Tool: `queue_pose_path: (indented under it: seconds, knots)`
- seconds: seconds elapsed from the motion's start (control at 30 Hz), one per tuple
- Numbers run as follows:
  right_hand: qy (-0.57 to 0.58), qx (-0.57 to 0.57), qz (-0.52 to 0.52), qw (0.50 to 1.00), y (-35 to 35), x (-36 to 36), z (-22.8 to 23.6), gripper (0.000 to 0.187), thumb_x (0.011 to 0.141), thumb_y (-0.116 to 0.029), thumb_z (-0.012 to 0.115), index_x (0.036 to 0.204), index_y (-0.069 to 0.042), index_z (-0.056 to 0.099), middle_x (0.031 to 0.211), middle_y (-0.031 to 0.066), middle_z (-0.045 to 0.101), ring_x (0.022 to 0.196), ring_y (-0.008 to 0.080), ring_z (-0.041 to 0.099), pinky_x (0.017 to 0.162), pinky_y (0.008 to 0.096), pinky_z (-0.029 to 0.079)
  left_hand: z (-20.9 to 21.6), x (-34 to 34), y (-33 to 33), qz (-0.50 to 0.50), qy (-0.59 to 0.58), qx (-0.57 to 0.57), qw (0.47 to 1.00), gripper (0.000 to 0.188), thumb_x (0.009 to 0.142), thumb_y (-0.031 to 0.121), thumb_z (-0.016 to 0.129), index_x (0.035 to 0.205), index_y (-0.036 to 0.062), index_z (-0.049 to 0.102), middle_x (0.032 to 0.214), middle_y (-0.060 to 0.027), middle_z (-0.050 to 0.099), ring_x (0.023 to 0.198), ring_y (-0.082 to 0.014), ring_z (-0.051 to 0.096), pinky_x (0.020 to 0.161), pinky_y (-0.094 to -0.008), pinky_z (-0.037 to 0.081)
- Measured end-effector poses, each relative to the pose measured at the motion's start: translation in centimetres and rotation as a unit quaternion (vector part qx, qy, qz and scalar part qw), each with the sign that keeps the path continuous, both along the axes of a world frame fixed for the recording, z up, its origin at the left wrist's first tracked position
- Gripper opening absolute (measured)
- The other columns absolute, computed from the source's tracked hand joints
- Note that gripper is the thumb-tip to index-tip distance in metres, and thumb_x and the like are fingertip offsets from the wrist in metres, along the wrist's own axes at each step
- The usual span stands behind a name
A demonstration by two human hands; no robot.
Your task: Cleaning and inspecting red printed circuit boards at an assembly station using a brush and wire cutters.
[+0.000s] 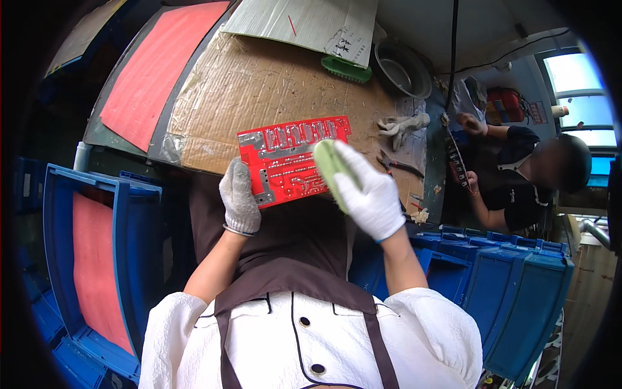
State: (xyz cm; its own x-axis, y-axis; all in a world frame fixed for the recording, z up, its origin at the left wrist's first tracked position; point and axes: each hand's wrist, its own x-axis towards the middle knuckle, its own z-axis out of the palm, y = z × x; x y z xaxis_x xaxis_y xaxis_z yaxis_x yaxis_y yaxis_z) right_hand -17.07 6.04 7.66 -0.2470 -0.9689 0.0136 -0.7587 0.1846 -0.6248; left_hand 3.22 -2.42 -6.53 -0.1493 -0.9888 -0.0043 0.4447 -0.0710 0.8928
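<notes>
A red circuit board [285, 185] with silvery solder strips is tilted at the near edge of the cardboard-covered bench. My left hand [240, 198], in a grey-white knit glove, grips its left edge. In a white glove, my right hand [368, 188] is closed round a green brush [332, 174], whose oval back shows. The brush lies over the right part of the board and covers some of it; its bristles are mostly hidden, so I cannot tell how firmly they touch.
Pliers [402, 167] and a crumpled glove [405, 129] lie right of the board. Farther back are a metal bowl [403, 68], another green brush [346, 68] and a cardboard sheet [304, 26]. Blue crates [486, 272] stand right; a blue crate [123, 259] stands left. A co-worker [518, 168] holds a board.
</notes>
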Motion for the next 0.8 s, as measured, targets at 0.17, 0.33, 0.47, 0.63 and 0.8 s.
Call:
queue_pose_path:
  seconds: [0.17, 0.33, 0.47, 0.63, 0.8]
  knots:
    - [0.043, -0.14, -0.137, 0.98, -5.7, -8.3, -0.7, 0.043, 0.095, -0.015, 0.067, 0.138, -0.006, 0.065, 0.128, 0.0208, 0.071, 0.122, 0.0296, 0.068, 0.104, 0.0342, 0.051, -0.7, 1.0, 0.2, 0.01, -0.041, 0.002, 0.999, 0.042, 0.109, 0.041, 0.052, 0.108, 0.0004, 0.066, 0.093, -0.0003, 0.067, 0.082, -0.0064, 0.057, 0.074, -0.0269, 0.048]
    - [0.172, -0.095, -0.192, 0.961, -15.3, -22.5, 0.7, 0.044, 0.095, -0.029, 0.064, 0.133, -0.007, 0.068, 0.129, 0.0196, 0.07, 0.121, 0.0322, 0.067, 0.104, 0.0372, 0.051, -0.9, 1.3, 0.9, 0.017, -0.035, 0.006, 0.999, 0.043, 0.108, 0.041, 0.053, 0.109, -0.0005, 0.066, 0.094, -0.0018, 0.068, 0.083, -0.0079, 0.059, 0.075, -0.028, 0.049]
    - [0.207, 0.004, -0.177, 0.962, -20.9, -28.4, -3.2, 0.047, 0.093, -0.037, 0.063, 0.129, -0.009, 0.071, 0.128, 0.0179, 0.07, 0.12, 0.0343, 0.067, 0.104, 0.0403, 0.051, -0.1, 0.9, 1.0, 0.027, -0.053, 0.002, 0.998, 0.042, 0.108, 0.04, 0.054, 0.108, -0.0004, 0.066, 0.095, -0.002, 0.068, 0.083, -0.0079, 0.059, 0.075, -0.0281, 0.049]
    - [0.187, 0.026, -0.101, 0.977, -22.6, -30.2, -3.3, 0.042, 0.09, -0.03, 0.065, 0.121, -0.003, 0.074, 0.119, 0.0201, 0.074, 0.112, 0.0333, 0.071, 0.097, 0.0362, 0.054, -0.1, 0.9, 0.5, 0.013, -0.038, 0.02, 0.999, 0.038, 0.106, 0.037, 0.057, 0.111, 0.0, 0.066, 0.096, -0.0013, 0.068, 0.085, -0.0082, 0.059, 0.077, -0.0277, 0.049]
    - [0.302, 0.018, -0.178, 0.936, -18.2, -24.4, 0.3, 0.044, 0.096, -0.036, 0.057, 0.132, -0.014, 0.07, 0.128, 0.0143, 0.07, 0.118, 0.0362, 0.067, 0.1, 0.0394, 0.053, -0.5, 0.3, -0.3, -0.008, -0.035, 0.014, 0.999, 0.039, 0.106, 0.037, 0.058, 0.112, -0.0005, 0.066, 0.096, -0.001, 0.068, 0.086, -0.0075, 0.058, 0.079, -0.0273, 0.049]
